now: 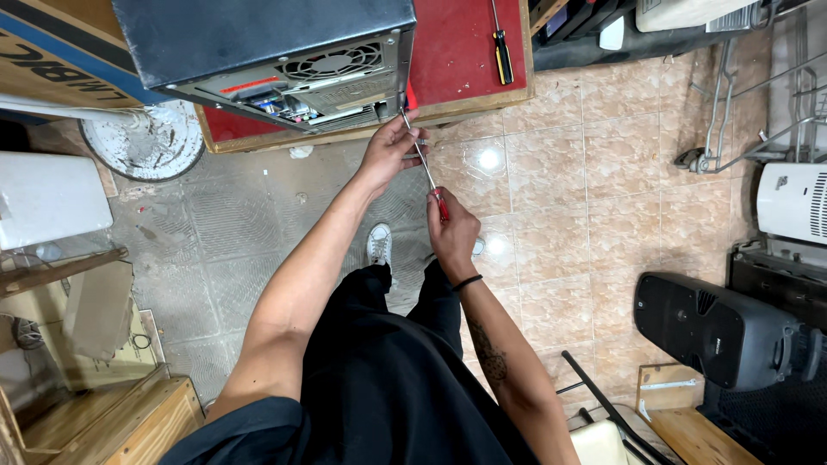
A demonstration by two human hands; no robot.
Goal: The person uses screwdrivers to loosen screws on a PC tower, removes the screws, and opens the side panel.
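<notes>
Nearest the camera, the right hand (451,231) is clenched around the red handle of a long screwdriver (425,164), whose thin shaft slants up and away toward the rear corner of a computer case (276,60). A little farther out, the left hand (388,151) pinches the shaft near its tip and steadies it just beside the case's back edge. The case lies on a red-topped counter (465,52), its vented back panel facing the person and its rear corner at the counter's near edge. The step in hand looks like working a screw at that rear corner. The tip itself is too small to tell whether it sits in a screw head. The next move seems to call for keeping the shaft square to the panel while the right hand turns the handle. Farther back on the counter lies a second screwdriver (502,47), black and yellow, well apart from both hands.
</notes>
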